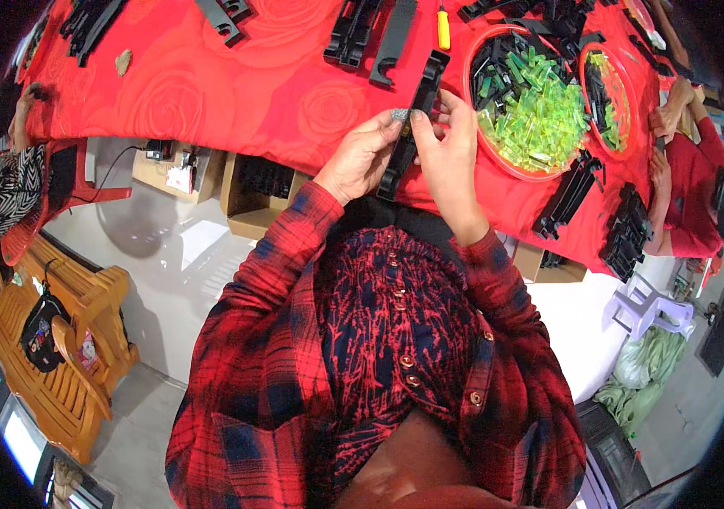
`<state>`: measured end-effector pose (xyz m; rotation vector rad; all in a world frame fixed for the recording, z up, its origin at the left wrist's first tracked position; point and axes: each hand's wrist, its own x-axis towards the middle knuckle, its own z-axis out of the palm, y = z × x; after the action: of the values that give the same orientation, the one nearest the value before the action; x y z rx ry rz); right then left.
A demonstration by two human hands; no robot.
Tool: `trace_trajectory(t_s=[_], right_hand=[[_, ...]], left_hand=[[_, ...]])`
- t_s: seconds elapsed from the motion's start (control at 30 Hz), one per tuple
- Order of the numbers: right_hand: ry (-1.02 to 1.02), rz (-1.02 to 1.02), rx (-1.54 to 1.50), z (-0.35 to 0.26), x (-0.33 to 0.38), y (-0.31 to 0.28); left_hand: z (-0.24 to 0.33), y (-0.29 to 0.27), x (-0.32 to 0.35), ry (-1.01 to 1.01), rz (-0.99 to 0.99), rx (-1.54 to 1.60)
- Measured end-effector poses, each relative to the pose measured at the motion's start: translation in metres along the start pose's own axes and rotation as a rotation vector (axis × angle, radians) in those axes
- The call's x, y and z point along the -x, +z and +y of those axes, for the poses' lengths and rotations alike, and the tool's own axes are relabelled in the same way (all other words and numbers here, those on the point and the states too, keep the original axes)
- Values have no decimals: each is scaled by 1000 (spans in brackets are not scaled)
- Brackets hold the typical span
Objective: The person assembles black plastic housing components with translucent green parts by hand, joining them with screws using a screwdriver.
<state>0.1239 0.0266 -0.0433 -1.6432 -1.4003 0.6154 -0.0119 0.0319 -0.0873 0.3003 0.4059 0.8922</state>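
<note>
A long, narrow black plastic part [403, 154] slants between my two hands at the table's near edge. My left hand [360, 159] closes on its left side, the thumb and fingertips meeting near the part's middle. Something small and grey [398, 114] shows at those fingertips; I cannot make out whether it is a wrapping or a loose piece. From the right, my right hand [449, 146] grips the same part, thumb on top and fingers curled along its far side. Just right of that hand stands a round basin [470, 81] heaped with yellow-green translucent plastic pieces [531, 114] and black ones.
More black parts [349, 34] lie on the red tablecloth [252, 89], beside a yellow-handled screwdriver [443, 30]. A second basin [629, 106] stands right, near another person's hand [674, 102]. Another hand [23, 114] is at far left. A cardboard box [252, 216] sits below the table.
</note>
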Motion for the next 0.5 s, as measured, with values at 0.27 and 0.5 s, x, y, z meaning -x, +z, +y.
trace_trajectory(t_s=[0.27, 0.5], right_hand=[[-412, 63, 499, -15, 2, -7], [-383, 32, 429, -13, -9, -13]], left_hand=[[-4, -1, 1, -15, 76, -12], [-7, -2, -1, -20, 88, 25]])
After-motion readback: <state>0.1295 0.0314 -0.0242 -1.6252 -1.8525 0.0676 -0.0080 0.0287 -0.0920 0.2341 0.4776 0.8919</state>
